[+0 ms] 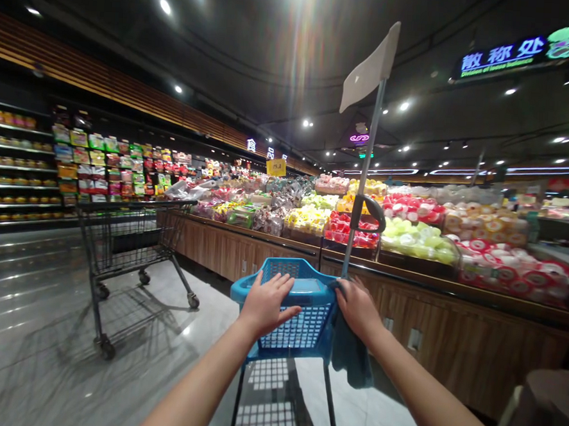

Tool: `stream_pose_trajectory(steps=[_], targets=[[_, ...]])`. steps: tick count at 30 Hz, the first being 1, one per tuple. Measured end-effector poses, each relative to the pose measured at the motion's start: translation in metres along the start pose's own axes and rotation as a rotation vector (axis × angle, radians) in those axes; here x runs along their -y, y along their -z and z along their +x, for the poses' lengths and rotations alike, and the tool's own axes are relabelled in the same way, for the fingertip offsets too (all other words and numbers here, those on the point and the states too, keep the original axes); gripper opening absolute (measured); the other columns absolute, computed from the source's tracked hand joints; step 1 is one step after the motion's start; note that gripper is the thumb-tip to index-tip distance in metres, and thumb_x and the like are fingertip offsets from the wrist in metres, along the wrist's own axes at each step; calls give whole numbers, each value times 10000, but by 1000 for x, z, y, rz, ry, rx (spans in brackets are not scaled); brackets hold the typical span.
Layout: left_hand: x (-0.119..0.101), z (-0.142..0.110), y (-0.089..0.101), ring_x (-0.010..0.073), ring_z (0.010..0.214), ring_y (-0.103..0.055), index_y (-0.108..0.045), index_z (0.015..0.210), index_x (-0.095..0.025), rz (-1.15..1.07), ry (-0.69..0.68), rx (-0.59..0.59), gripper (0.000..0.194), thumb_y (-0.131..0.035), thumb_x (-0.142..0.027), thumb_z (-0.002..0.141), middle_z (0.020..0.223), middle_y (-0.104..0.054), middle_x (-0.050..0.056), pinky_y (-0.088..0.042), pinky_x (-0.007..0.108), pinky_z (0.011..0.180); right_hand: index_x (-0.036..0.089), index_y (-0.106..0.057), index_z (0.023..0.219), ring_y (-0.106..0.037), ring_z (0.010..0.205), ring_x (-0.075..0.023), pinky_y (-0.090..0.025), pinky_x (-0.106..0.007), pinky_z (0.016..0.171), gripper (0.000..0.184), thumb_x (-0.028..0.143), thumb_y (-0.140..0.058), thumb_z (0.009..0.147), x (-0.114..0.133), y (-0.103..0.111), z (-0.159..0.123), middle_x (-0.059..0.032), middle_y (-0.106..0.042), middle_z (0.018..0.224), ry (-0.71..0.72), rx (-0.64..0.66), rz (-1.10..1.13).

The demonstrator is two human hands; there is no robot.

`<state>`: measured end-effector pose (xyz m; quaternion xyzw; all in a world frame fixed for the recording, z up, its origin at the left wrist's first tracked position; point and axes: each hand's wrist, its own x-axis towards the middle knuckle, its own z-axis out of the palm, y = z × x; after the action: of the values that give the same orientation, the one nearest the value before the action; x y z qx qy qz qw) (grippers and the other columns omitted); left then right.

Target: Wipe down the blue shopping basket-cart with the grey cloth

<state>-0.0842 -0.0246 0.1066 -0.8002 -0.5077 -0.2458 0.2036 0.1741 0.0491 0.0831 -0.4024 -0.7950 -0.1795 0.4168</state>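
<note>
A small blue plastic shopping cart on dark legs stands right in front of me. Across the left part of its handle rests my left hand, fingers apart and thumb stretched out to the right. My right hand is at the handle's right end, its fingers closed over a dark cloth that hangs down beside the basket. Just behind this hand rises a grey pole with a black loop grip and a pale flag on top. The right fingertips are partly hidden.
A larger dark wire shopping cart stands to the left on the shiny floor. Ahead, a long wood-fronted display counter carries heaps of colourful packaged goods. Stocked shelves line the left wall. A brownish rounded object is at the lower right.
</note>
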Motion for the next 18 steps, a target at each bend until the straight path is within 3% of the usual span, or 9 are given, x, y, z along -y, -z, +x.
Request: stream_pose_trajectory(steps=[3,6,14,18], targets=[[1,-1,1,297,1327,-462,-474,1388,-248,10,-7,-10,649,-433,-661,889,1422,-523,90,-157,586,1163,186,-613,1141,-609,1110,-254,-394,-483,1078,256,228,-459,941,21,-10,4,-91,-683,1147,110,-21,0],[3,-3,1,288,1328,-463,-470,1387,-244,8,-18,1,648,-415,-663,895,1427,-518,83,-146,581,1169,180,-604,1151,-606,1102,-260,-406,-485,1065,256,243,-468,944,26,-14,4,-91,-681,1141,162,-11,-4],[5,-4,4,269,1343,-446,-465,1382,-235,-32,-33,20,632,-420,-645,903,1438,-506,80,-88,577,1184,223,-614,1140,-626,1067,-217,-427,-437,1051,259,295,-449,953,-22,4,-8,-54,-692,1121,111,-18,67],[4,-3,3,271,1333,-459,-485,1368,-238,-39,-39,4,625,-419,-648,902,1424,-520,88,-82,569,1187,225,-614,1110,-630,1061,-219,-419,-450,1046,253,305,-429,958,-24,5,-8,-48,-700,1088,11,-24,95]])
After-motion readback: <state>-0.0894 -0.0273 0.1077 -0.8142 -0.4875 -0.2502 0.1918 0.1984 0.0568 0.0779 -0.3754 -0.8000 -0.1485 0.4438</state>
